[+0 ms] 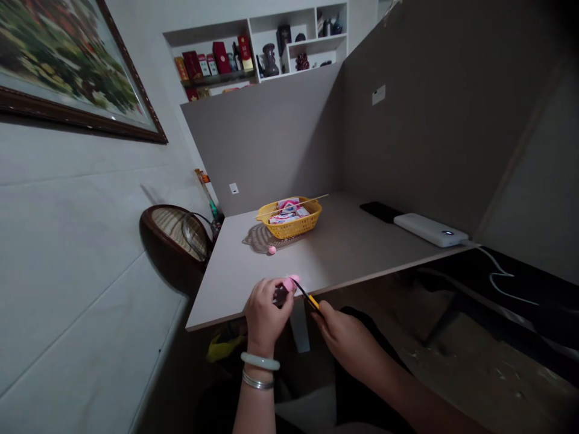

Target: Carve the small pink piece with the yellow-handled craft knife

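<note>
At the table's front edge, my left hand (266,304) pinches a small soft-looking pink piece (288,284) between thumb and fingers. My right hand (340,328) is closed around a tool with a yellow handle and a thin dark tip (312,301); its exact kind is hard to make out. That tip touches or almost touches the pink piece. Farther back on the table lies a small pink ball (272,250), apart from both hands. Beyond it stands a yellow plastic basket (295,228) holding pink-and-white printed packets (288,212).
A thin stick (316,198) lies across the basket's rim. To the right on the table (348,247) are a white power bank (427,229) with a cable and a dark flat object (377,211). Grey panels (271,144) border the back and right. A wooden chair (169,241) stands left.
</note>
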Tool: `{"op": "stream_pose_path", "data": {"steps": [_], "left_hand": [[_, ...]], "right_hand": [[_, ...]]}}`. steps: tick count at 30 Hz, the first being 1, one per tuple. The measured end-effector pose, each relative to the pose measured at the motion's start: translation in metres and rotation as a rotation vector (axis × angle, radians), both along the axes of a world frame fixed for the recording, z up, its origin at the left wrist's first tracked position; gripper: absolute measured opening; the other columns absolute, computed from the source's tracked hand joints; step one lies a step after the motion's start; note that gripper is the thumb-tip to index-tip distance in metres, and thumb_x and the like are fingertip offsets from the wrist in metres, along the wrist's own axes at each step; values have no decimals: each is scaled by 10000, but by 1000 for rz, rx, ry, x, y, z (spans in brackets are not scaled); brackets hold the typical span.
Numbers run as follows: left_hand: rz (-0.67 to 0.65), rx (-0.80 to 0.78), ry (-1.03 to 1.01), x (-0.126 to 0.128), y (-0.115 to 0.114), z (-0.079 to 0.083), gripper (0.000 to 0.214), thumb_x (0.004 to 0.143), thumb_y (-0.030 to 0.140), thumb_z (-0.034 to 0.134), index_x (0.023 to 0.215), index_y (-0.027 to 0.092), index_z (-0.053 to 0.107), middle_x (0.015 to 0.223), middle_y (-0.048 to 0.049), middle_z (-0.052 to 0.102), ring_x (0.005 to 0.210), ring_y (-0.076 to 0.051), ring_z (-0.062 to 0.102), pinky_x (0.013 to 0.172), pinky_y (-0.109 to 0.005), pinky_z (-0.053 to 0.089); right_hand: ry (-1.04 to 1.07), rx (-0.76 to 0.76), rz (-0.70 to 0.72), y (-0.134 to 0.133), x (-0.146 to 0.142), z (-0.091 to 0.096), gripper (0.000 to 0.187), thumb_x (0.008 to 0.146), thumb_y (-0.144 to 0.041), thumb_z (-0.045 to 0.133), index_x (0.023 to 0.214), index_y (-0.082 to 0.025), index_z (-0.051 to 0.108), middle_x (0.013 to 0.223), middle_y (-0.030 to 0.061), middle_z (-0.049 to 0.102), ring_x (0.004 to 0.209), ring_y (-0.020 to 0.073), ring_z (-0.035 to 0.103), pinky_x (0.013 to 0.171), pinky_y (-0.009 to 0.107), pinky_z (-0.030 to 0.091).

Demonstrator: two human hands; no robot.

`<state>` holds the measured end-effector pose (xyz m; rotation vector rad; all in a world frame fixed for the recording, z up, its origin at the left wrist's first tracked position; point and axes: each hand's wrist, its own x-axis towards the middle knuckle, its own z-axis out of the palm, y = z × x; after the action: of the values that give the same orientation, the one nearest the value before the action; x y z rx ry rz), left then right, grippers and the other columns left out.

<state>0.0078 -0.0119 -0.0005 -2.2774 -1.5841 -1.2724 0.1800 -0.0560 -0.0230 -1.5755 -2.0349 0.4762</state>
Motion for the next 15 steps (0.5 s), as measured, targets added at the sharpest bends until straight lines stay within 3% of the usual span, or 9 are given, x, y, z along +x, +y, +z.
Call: {"op": "stream_pose_path", "data": {"steps": [8, 15], "left_hand": [[10, 15, -1, 0, 0, -1, 139, 854, 325, 560, 933, 223, 610, 834, -29, 612, 771, -167, 570, 710, -279, 452], [-15, -7, -33, -1, 1, -3, 103, 825, 249, 580, 918, 219, 610, 832, -14, 617, 768, -154, 562, 722, -272, 455]], "right_hand": [[-50, 1, 3, -2, 1, -2, 220, 975, -291, 288, 849, -218, 453, 724, 36, 660, 649, 163, 625, 516, 253, 210], [-172, -31, 11, 10, -9, 26, 174, 960, -223, 327, 884, -205, 482, 768, 65, 687, 672, 186, 659, 508, 264, 197]]}}
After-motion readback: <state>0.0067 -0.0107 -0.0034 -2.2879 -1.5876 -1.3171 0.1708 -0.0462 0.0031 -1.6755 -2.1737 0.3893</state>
